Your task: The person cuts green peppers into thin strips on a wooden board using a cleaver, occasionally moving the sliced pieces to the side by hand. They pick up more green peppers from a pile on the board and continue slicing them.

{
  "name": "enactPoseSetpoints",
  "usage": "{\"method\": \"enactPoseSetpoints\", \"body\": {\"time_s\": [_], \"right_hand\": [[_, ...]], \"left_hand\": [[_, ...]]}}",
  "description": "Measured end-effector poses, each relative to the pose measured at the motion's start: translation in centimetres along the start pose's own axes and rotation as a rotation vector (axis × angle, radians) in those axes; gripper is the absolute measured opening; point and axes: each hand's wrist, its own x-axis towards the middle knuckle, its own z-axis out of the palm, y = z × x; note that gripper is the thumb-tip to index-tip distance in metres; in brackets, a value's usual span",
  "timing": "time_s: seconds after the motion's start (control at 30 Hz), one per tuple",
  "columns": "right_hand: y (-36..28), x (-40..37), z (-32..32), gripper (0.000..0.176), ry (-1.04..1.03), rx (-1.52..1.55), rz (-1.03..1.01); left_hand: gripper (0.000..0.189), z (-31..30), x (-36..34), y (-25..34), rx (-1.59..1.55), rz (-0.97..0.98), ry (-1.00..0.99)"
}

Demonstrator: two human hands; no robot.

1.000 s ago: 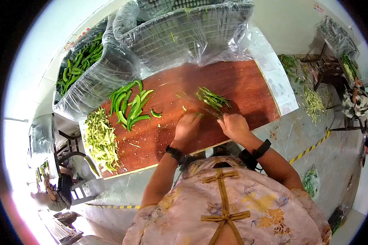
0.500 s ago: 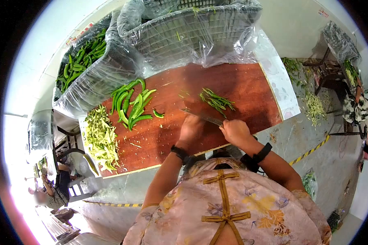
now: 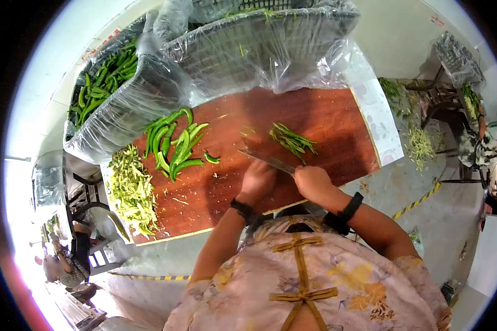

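As the person leans over the near edge of the tabletop [image 3: 326,116], both forearms, each with a black wristband, reach forward, and the hands sit close together just past that edge. The right hand [image 3: 310,179] is closed around the handle of a knife [image 3: 266,160], whose blade runs out to the left and away, lying low over the board just beyond the knuckles of the left hand [image 3: 258,179]. That grip looks suited to short, controlled cuts. The left hand is curled with its fingers tucked under, probably to keep the fingertips back from the edge, but I cannot tell whether it pins anything beneath it. Just beyond the blade lies a small heap of thin green strips [image 3: 292,139], kept within easy reach of the knife. To the left, a bunch of whole green peppers [image 3: 174,146] waits with a lone pepper [image 3: 210,159] beside it, and a pile of pale trimmings [image 3: 130,187] is banked at the board's left end, apart from the rest. The surface is a red-brown wooden board flecked with seeds and scraps. At its far edge stand two plastic-lined baskets, one full of peppers [image 3: 102,77] and one nearly bare [image 3: 259,44]. The floor [image 3: 397,176] is grey with striped tape, and another person [image 3: 483,138] sits among scattered greens to the far right.
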Motion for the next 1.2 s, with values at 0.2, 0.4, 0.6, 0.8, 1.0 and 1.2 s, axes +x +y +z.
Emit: {"method": "enactPoseSetpoints", "body": {"time_s": [0.2, 0.4, 0.6, 0.8, 1.0, 1.2], "right_hand": [[-0.7, 3.3, 0.5, 0.024, 0.059, 0.024, -0.04], [0.2, 3.3, 0.2, 0.028, 0.081, 0.117, 0.108], [-0.5, -0.4, -1.1, 0.025, 0.036, 0.02, 0.05], [-0.2, -0.9, -0.8, 0.024, 0.007, 0.024, 0.073], [0.1, -0.1, -0.3, 0.023, -0.045, 0.004, 0.052], [-0.8, 3.5, 1.3, 0.025, -0.016, 0.058, 0.049]], "left_hand": [[0.017, -0.8, -0.1, 0.0, -0.007, -0.061, -0.198], [0.018, -0.3, -0.3, 0.0, 0.026, 0.021, -0.028], [0.017, -0.3, -0.4, 0.1, 0.007, 0.013, -0.071], [0.015, -0.1, 0.0, 0.0, 0.0, 0.009, 0.003], [0.017, -0.1, -0.3, -0.4, 0.018, 0.02, 0.021], [0.017, -0.9, -0.2, 0.1, -0.033, -0.021, -0.059]]}}
